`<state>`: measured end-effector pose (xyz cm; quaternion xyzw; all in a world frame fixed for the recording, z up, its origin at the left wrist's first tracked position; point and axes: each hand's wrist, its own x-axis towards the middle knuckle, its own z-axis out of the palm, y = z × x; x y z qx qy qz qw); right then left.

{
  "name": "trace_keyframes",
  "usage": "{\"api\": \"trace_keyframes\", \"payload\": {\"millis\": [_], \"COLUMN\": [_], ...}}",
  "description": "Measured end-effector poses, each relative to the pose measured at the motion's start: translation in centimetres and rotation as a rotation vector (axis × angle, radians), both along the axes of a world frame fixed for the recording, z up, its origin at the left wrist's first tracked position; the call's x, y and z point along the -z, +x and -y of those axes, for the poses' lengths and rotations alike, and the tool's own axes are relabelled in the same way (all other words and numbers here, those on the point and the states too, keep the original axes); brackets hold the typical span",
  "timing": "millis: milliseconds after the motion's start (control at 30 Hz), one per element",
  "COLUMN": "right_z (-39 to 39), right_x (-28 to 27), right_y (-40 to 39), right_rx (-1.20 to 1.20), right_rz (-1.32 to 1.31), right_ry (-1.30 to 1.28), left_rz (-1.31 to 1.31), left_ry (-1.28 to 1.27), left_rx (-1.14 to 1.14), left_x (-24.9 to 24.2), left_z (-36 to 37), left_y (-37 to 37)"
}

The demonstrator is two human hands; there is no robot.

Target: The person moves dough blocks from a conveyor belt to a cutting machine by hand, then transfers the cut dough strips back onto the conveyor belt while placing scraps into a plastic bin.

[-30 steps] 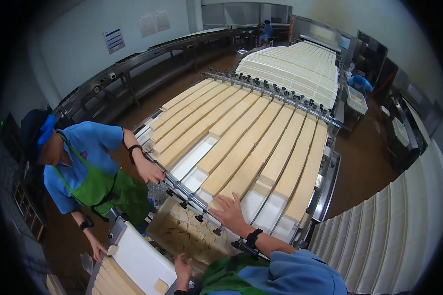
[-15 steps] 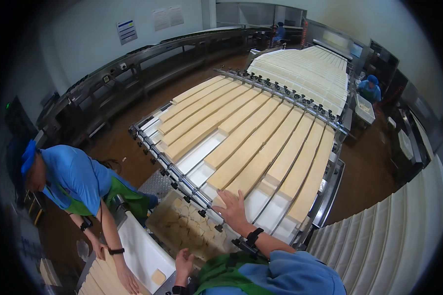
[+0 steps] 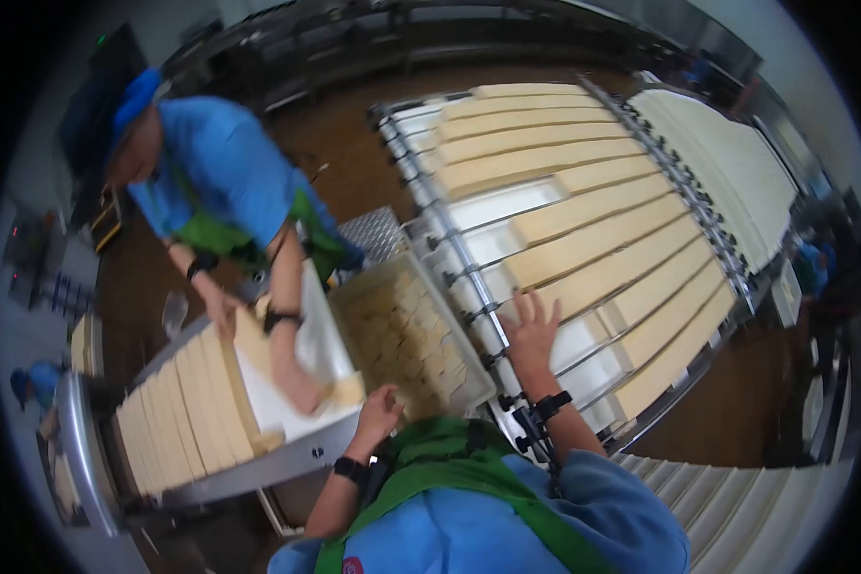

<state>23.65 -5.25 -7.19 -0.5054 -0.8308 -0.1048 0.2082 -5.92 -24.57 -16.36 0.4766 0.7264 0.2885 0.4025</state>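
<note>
Long pale dough-like strips (image 3: 593,244) lie side by side in lanes split by thin rods on a white conveyor (image 3: 507,196). My right hand (image 3: 534,335) rests at the near end of one strip, fingers spread, beside the metal end bar (image 3: 474,263). Over the near edge of a bin (image 3: 478,378) of cut pale pieces (image 3: 402,335) is my left hand (image 3: 383,409), fingers curled; whether anything is in them is too small to tell.
A co-worker (image 3: 225,163) in blue with a green apron bends over a second white belt (image 3: 306,335) at the left, hands near a row of strips (image 3: 187,411). Pleated white material (image 3: 727,507) is at the lower right. Another person (image 3: 38,383) is at the far left.
The view has swung left, showing more of the second belt. The co-worker's hands have moved apart, with one arm now over the bare white belt. My right hand stays at the strip ends.
</note>
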Motion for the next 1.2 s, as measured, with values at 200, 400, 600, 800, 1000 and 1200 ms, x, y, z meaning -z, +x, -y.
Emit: {"api": "trace_keyframes", "payload": {"millis": [200,400,600,800,1000,1200], "right_z": [-0.8,-0.7,-2.2,0.8,4.1,5.9], "right_x": [-0.7,0.0,3.2,-1.6,-0.9,3.5], "right_y": [0.8,0.9,2.2,-9.4,-35.5,-55.7], "right_rx": [-0.087,-0.063,-0.044,-0.14,-0.954,-1.116], "right_rz": [0.072,-0.033,0.071,0.132,-0.218,-0.123], "right_ry": [-0.067,-0.177,-0.301,-0.116,-0.572,-0.522], "left_rz": [0.143,0.406,0.577,-0.206,-0.443,-0.429], "left_ry": [-0.033,0.009,0.193,0.186,0.075,0.01], "left_rx": [-0.061,-0.174,-0.576,-1.307,-1.285,-1.211], "left_x": [-2.8,-8.6,-6.5,-3.6,-2.8,-4.7], "left_z": [0.2,2.5,10.5,16.5,15.1,15.1], "left_y": [-0.8,-5.7,-11.5,-12.6,-15.3,-17.1]}}
